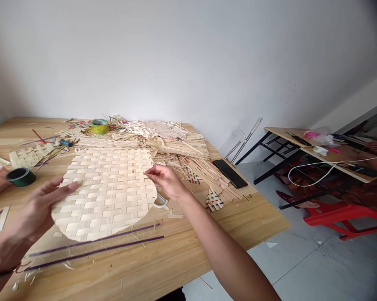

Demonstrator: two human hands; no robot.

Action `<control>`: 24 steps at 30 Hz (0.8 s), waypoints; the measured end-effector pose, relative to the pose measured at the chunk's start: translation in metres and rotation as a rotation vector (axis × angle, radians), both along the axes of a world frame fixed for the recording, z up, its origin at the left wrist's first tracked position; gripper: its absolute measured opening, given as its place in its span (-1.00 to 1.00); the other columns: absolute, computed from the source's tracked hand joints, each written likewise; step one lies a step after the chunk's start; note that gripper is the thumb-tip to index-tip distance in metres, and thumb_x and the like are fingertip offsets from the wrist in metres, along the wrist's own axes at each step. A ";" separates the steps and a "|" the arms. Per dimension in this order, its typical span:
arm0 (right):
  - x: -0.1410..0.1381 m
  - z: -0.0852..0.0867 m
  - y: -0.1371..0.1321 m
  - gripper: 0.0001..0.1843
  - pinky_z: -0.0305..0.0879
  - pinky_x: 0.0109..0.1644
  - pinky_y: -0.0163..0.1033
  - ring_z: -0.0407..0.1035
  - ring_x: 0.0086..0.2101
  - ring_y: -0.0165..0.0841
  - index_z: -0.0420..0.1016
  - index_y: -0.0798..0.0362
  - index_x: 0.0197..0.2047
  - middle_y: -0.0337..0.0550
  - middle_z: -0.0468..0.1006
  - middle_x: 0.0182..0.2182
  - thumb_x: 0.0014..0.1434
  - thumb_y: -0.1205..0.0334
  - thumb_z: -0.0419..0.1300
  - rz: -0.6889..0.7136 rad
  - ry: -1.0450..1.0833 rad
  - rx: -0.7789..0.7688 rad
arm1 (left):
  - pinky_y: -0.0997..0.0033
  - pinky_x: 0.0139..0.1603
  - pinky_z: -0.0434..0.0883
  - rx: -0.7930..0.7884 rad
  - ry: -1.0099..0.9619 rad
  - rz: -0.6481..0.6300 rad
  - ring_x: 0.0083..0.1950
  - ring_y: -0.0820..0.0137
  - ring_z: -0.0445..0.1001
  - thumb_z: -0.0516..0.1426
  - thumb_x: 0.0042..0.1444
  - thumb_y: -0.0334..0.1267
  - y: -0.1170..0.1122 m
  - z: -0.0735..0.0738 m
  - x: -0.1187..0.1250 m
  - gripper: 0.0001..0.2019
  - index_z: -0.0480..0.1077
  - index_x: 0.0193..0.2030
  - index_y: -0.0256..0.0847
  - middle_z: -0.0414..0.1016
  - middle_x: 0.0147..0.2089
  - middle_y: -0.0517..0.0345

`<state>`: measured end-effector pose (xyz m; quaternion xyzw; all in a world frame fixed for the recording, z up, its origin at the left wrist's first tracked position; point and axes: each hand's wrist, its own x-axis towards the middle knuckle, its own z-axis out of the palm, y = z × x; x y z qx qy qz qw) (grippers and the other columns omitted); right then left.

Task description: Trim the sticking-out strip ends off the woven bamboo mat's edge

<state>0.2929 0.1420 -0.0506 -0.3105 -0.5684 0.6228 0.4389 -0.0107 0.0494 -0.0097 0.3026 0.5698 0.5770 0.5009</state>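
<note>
A pale woven bamboo mat (pixel 105 192), rounded along its lower edge, is held just above the wooden table (pixel 182 259). My left hand (pixel 39 209) grips its left edge, thumb on top and fingers beneath. My right hand (pixel 165 179) pinches the mat's right edge near a strip end. Two long purple strips (pixel 94 248) lie on the table below the mat. A scissors handle (pixel 160 202) peeks out under my right wrist.
Loose bamboo strips and small woven pieces (pixel 176 148) are heaped at the back. A dark green tape roll (pixel 21 176), a yellow-green tape roll (pixel 100 126) and a black phone (pixel 230 173) lie around. A second table (pixel 320 154) and red stool (pixel 342 215) stand right.
</note>
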 end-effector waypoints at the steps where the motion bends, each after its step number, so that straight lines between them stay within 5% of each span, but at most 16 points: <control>1: 0.000 0.000 0.000 -0.62 0.40 -0.22 -0.27 0.44 -0.34 -0.39 0.65 0.04 -0.29 -0.20 0.61 -0.35 -0.05 -0.04 0.55 -0.001 -0.013 0.012 | 0.44 -0.54 0.60 -0.031 -0.044 -0.008 -0.54 0.31 0.60 0.56 -0.51 -0.22 0.000 0.000 0.001 -0.57 0.65 -0.37 -0.12 0.75 -0.33 0.07; 8: -0.001 -0.004 0.001 -0.79 0.40 -0.15 -0.24 0.47 -0.31 -0.35 0.65 0.05 -0.30 -0.18 0.65 -0.33 0.06 0.09 0.44 -0.189 -0.122 0.194 | 0.47 -0.45 0.61 0.000 -0.093 0.007 -0.39 0.26 0.65 0.58 -0.49 -0.19 -0.004 -0.001 0.012 -0.50 0.70 -0.26 -0.15 0.76 -0.25 0.02; 15: 0.001 0.004 0.000 -0.84 0.43 -0.13 -0.18 0.52 -0.29 -0.27 0.65 0.03 -0.32 -0.13 0.68 -0.32 0.14 0.12 0.33 -0.418 -0.228 0.346 | 0.56 -0.39 0.58 0.049 -0.088 -0.001 -0.42 0.39 0.56 0.59 -0.51 -0.20 -0.003 -0.007 0.029 -0.66 0.64 -0.53 -0.16 0.66 -0.44 0.12; 24: 0.005 0.003 0.004 -0.81 0.46 -0.08 -0.16 0.54 -0.25 -0.24 0.67 0.01 -0.33 -0.14 0.69 -0.31 0.07 0.06 0.41 -0.325 -0.180 0.307 | 0.47 -0.43 0.48 0.085 -0.002 -0.043 -0.34 0.31 0.55 0.55 -0.36 -0.14 -0.001 -0.017 0.015 -0.68 0.61 -0.47 -0.14 0.63 -0.39 0.10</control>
